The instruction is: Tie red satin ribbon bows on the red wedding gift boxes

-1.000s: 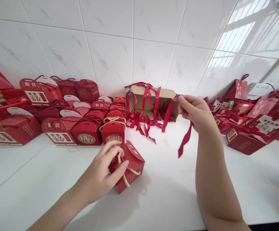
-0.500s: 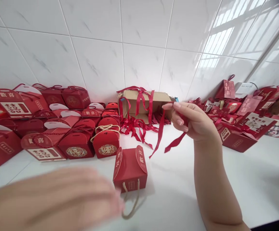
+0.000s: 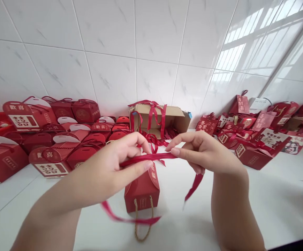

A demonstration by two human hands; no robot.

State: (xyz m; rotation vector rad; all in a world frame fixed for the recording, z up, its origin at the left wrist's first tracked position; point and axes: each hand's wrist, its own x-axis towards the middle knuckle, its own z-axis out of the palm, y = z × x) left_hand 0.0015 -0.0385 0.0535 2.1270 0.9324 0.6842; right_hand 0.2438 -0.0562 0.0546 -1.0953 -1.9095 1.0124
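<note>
A dark red ribbon [image 3: 163, 156] stretches between my two hands above the white table. My left hand [image 3: 126, 158] is closed around one stretch of it, and a loose tail hangs below that wrist. With thumb and fingertips my right hand [image 3: 193, 151] pinches the ribbon, a short end dangling under the fingers. Behind and below the ribbon stands a small red gift box [image 3: 142, 191], its top partly hidden by my left hand. A beige rope handle [image 3: 141, 238] droops from the box's near face onto the table.
An open cardboard box [image 3: 174, 111] with red ribbons draped over and inside it rests against the tiled wall. Rows of red gift boxes [image 3: 46, 164] crowd the left. More decorated boxes [image 3: 256, 155] and a white power strip [image 3: 259, 103] are on the right.
My left hand has come up from the lower left and taken hold of the ribbon. My right hand has lowered slightly, and the ribbon is now drawn out sideways between both hands.
</note>
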